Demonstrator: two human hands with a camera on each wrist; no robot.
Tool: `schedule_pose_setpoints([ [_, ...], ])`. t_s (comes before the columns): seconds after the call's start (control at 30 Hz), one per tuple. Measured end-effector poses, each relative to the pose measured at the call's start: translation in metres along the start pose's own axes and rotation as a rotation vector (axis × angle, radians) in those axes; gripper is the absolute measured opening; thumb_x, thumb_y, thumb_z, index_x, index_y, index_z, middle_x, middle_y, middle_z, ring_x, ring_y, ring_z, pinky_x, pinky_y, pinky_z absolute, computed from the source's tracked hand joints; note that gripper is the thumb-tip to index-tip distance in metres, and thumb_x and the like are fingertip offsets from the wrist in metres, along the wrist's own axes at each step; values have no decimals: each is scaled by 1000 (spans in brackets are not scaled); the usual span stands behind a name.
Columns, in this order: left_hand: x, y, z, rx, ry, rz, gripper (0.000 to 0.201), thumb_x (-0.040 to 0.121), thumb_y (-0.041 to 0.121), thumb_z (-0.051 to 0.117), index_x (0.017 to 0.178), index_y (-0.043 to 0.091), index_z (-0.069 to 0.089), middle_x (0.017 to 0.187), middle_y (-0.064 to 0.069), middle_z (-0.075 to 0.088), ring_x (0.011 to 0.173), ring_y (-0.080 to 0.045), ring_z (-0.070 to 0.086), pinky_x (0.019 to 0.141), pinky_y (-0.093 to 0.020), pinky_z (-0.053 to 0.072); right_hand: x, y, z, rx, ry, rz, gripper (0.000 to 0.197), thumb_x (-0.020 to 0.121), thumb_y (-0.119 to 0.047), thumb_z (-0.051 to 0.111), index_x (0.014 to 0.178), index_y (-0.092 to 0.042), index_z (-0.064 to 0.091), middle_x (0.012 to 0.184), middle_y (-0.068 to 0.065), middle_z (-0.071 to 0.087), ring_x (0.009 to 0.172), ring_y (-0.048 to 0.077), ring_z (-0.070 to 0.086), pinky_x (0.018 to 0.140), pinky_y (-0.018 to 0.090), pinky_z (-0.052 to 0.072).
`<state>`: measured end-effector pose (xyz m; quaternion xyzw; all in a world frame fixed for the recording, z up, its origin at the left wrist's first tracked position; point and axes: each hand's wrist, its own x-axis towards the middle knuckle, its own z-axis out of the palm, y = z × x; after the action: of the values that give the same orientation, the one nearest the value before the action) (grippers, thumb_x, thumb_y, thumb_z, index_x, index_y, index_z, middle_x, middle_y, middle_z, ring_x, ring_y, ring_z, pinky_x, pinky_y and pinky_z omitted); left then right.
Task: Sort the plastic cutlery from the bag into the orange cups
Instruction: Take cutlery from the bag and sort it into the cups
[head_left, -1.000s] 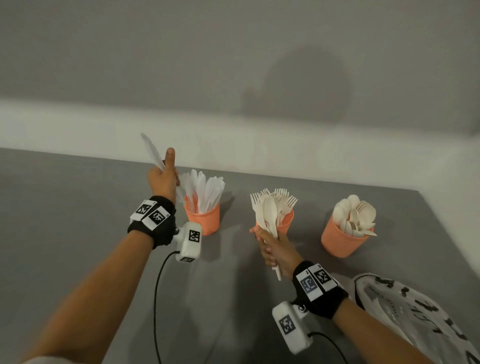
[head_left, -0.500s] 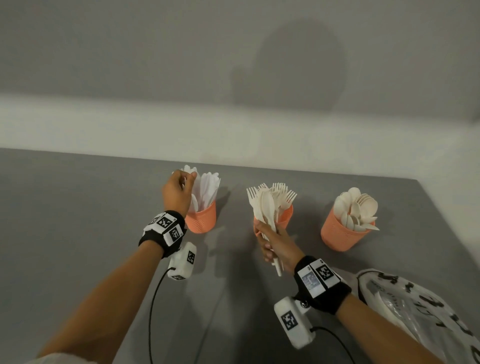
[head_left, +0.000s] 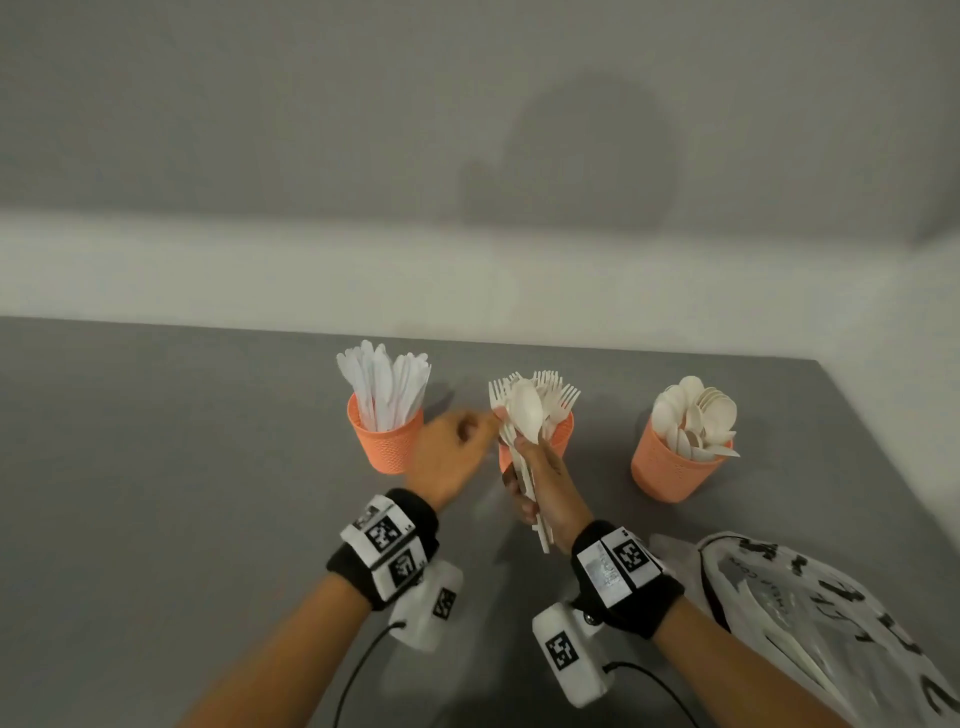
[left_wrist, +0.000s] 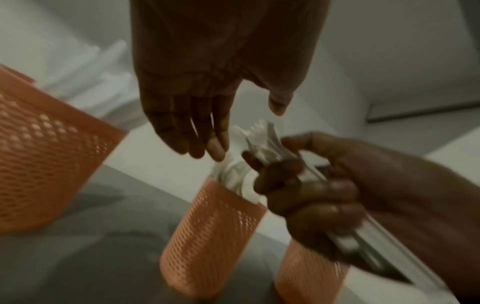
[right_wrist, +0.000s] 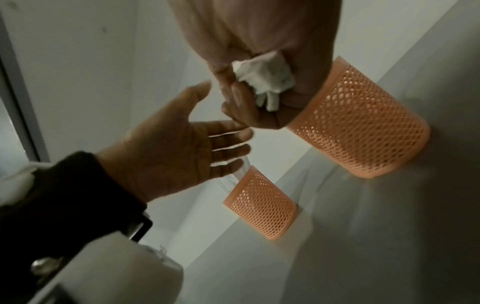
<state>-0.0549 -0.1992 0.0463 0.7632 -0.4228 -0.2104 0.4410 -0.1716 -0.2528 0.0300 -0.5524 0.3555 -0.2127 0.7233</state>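
The right hand (head_left: 540, 483) has its fingers (left_wrist: 335, 209) curled tight round a bundle of cutlery (head_left: 524, 431), a spoon bowl foremost, held up in front of the fork cup (head_left: 563, 434). The left hand (head_left: 449, 460) holds nothing, its fingers (left_wrist: 197, 133) straight and slightly spread, tips just beside the bundle's heads. On the bench (head_left: 156, 467) the knife cup (head_left: 387, 441) stands left, the spoon cup (head_left: 675, 467) right, and the bag (head_left: 831, 623) lies near the right wrist.

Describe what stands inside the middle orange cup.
White forks stand tines-up in the middle orange cup. The right hand, gripping a cutlery bundle, covers the cup's front and everything lower inside.
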Motion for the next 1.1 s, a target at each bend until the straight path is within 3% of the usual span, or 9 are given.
schedule_pose_setpoints([
  [0.07,-9,1,19,-2,-111,-11,45,91,51,43,72,13,56,64,-1,58,58,-12,51,62,-30,42,-4,2,-1,-44,-1,-37,22,99,-34,36,108,-20,50,55,1,43,32,6,31,34,15,24],
  [0.2,-15,9,39,-78,-90,-56,38,98,21,35,62,18,46,57,0,52,54,-16,49,57,-27,39,-11,7,-7,-29,31,-35,23,99,-19,31,87,-19,51,45,-8,45,36,7,37,38,19,27],
  [0.37,-11,5,45,-52,-47,-77,41,97,19,35,58,14,48,61,-7,57,58,-21,53,62,-33,45,-11,9,-12,-28,67,-27,22,98,-13,34,92,-16,55,60,0,54,41,7,49,42,20,38],
  [0.47,-4,4,39,-308,68,-115,43,100,25,32,70,12,60,68,-9,66,64,-22,63,71,-35,52,-9,10,-18,-26,128,-38,22,97,-10,38,99,-18,58,74,-2,61,60,6,60,52,15,47],
  [0.6,9,1,24,-624,193,-183,34,100,34,30,89,18,58,54,0,59,55,-21,61,65,-36,53,-6,13,-25,-28,191,12,18,95,-8,38,89,-18,52,66,5,48,54,14,48,47,24,45],
  [0.77,4,9,31,-767,43,-353,26,96,29,47,81,10,56,37,10,35,33,-3,32,36,-16,30,-12,7,-20,30,135,20,14,94,-7,37,100,-10,50,60,5,41,48,16,43,39,21,42],
  [0.87,-2,12,42,-763,-44,-358,26,93,24,54,70,10,53,38,9,43,33,-2,33,36,-14,30,-15,6,-17,-6,116,1,11,94,-8,38,97,-6,49,58,5,42,42,14,40,34,18,36],
  [1.0,0,14,47,-762,25,-349,23,95,11,47,72,9,53,43,7,47,33,-1,37,37,-13,32,-13,9,-20,-5,129,-5,20,97,-20,43,105,-4,53,63,6,50,43,14,44,39,22,38],
  [1.1,5,12,47,-845,20,-432,26,94,10,38,75,7,55,53,0,46,34,-3,38,34,-15,30,-14,7,-23,38,85,24,23,98,-29,42,97,-11,56,61,3,52,39,11,43,40,22,37],
])
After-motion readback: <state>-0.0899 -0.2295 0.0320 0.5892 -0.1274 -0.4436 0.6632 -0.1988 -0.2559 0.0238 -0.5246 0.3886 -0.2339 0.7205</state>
